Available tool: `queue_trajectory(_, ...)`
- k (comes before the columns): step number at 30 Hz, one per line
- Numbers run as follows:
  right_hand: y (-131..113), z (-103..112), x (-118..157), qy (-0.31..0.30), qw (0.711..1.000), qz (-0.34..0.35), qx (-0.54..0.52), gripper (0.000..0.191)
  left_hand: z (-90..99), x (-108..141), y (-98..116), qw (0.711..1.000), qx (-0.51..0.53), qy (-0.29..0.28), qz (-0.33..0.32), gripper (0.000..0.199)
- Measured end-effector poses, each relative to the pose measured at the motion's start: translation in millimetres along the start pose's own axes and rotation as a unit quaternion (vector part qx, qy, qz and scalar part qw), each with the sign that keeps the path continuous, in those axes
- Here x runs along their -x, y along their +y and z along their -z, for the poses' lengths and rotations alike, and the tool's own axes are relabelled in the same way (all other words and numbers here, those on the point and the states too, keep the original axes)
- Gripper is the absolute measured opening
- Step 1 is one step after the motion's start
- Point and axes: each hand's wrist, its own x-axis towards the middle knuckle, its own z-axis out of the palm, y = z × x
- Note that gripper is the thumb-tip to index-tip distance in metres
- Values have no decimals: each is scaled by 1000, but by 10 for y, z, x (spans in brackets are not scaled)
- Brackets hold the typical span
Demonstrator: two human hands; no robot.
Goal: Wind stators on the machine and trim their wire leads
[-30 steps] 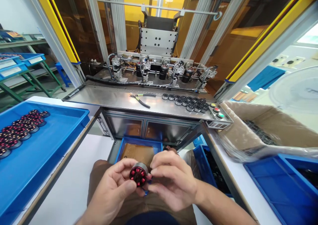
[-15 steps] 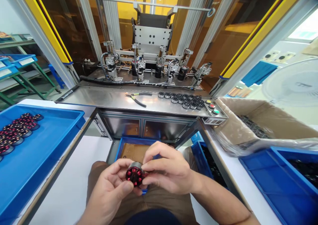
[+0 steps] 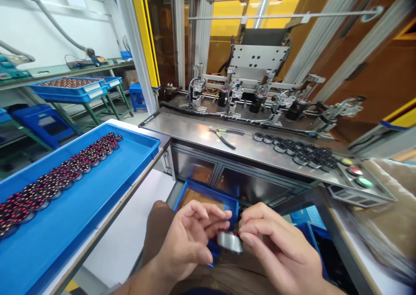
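Note:
A small round motor stator [image 3: 229, 241], with a silver metal ring and red and black inner parts, is tilted above my lap, slightly blurred. My right hand [image 3: 281, 247] pinches its right edge between thumb and fingers. Just to the left, my left hand [image 3: 190, 238] is open, its thumb and fingers spread apart beside the stator; whether a fingertip touches its far side I cannot tell. Several stators of the same kind [image 3: 78, 165] stand in rows in the blue tray [image 3: 107, 191] at my left.
Black-and-silver rings [image 3: 292, 149] and green-handled cutting pliers [image 3: 222, 136] lie on the metal bench [image 3: 191, 128]. A button box [image 3: 360, 182] sits at its right end, before a plastic-lined carton [image 3: 390, 217]. Machine fixtures [image 3: 260, 97] rise behind. A blue bin [image 3: 191, 186] is below.
My view has turned left, showing more of the tray. My left hand has let go of the stator and opened. The stator has tipped so its silver side faces me, still in my right hand.

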Motion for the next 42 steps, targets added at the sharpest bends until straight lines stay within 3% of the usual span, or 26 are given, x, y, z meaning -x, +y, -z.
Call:
queue_trajectory(5, -48, 26, -31, -63, 997, 48, -12, 11, 80, 15, -55, 978, -20, -56, 201, 58)
queue_trajectory(7, -63, 39, -27, -73, 996, 50, 0, 10, 122, 40, -90, 970, 2, -94, 226, 58)
queue_trajectory(10, -77, 34, -28, -63, 996, 49, 33, 12, 148, 71, -96, 975, 5, -114, 189, 40)
queue_trajectory(13, -87, -4, -42, -44, 997, 35, 57, 16, 116, 88, -46, 990, -19, -83, 115, 28)
queue_trajectory(17, -115, -55, -70, -11, 998, 4, 59, 16, 33, 90, 69, 999, -7, -43, 24, 39)
queue_trajectory(20, -139, -64, -93, -25, 999, -6, 32, 17, 16, 72, 128, 999, 29, -22, -20, 42)
queue_trajectory(23, -141, -51, -105, -48, 999, 13, 4, 17, 68, 64, 90, 997, 19, -32, 70, 46)
queue_trajectory(25, -129, -37, -102, -53, 998, 27, -1, 15, 122, 73, 17, 981, 25, -81, 173, 52)
queue_trajectory(27, -116, -23, -93, -53, 998, 36, 7, 13, 166, 83, -50, 966, 46, -130, 220, 54)
queue_trajectory(29, -113, -16, -87, -48, 998, 42, 25, 13, 180, 89, -76, 971, 32, -136, 194, 45)
queue_trajectory(33, -139, -42, -93, -24, 998, 29, 40, 16, 109, 112, 3, 990, -39, -76, 112, 29)
queue_trajectory(39, -107, -139, -138, 51, 998, -26, -15, 13, 18, 139, 151, 998, -56, 42, -2, 30)
queue_trajectory(42, -50, -159, -144, 58, 996, -13, -60, 12, 51, 76, 146, 998, -32, 58, 14, 39)
